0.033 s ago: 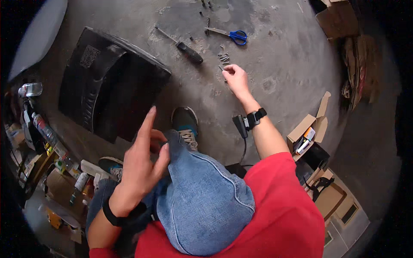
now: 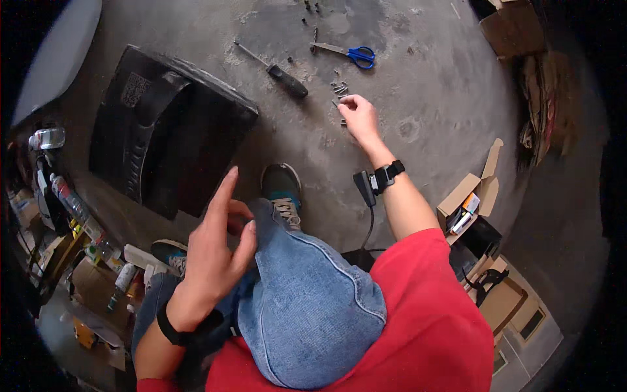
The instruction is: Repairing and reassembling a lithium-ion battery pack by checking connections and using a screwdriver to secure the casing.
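Filling the foreground, a bent leg in blue denim [image 2: 310,300] lies beside a red sleeve [image 2: 424,287]. The left hand [image 2: 219,251] is poised at the near side of the leg, its index finger extended and well apart from the thumb; nothing is visible in its grasp. A dark band [image 2: 171,326] encircles the left wrist. Beyond the knee, a laced shoe [image 2: 281,186] rests on the concrete floor [image 2: 444,117]. The right forearm bears a black strap [image 2: 392,172] with a corded device [image 2: 364,189]. Farther out, the right hand [image 2: 360,121] reaches down to the floor, thumb and index finger nearly together at a slim metal piece [image 2: 336,102]; whether they grip it or merely touch it cannot be told. Just beyond the fingertips lie several small metal screws [image 2: 339,87]. To the left stands a black case [image 2: 186,140]. Past the screws, a screwdriver [image 2: 286,80] lies with its shaft toward the upper left; farther still are blue-handled scissors [image 2: 361,57] and, most distant, small dark bits [image 2: 312,7].
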`<state>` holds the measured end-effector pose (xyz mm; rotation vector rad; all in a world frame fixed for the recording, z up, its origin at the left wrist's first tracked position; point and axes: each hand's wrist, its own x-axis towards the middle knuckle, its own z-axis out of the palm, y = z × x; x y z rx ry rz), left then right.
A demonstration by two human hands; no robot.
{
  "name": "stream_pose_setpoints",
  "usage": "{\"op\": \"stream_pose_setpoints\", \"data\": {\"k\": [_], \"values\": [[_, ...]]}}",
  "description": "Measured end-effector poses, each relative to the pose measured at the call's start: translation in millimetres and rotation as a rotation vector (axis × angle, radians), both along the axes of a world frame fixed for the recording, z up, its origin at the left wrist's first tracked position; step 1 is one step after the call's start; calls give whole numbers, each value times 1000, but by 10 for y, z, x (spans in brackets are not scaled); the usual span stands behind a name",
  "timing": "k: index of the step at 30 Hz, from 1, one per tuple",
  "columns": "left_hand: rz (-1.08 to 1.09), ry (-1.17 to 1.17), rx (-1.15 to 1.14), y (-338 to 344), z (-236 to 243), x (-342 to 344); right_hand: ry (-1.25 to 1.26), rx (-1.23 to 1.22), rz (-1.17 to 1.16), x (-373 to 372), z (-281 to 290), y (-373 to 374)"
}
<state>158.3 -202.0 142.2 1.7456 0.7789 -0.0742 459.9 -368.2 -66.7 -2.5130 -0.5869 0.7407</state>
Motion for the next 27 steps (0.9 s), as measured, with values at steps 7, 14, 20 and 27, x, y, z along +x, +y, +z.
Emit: {"op": "stream_pose_setpoints", "data": {"k": [7,14,20,27], "values": [[11,-7,-53,26,48,7,-178,35,123,291,-143,338],[19,-5,-66,-4,58,41,-232,-62,230,365,-205,424],[13,-7,-84,2,-11,53,-229,-92,354,405,-231,388],[135,-101,-226,-24,-47,117,-58,107,112,233,136,588]]}}
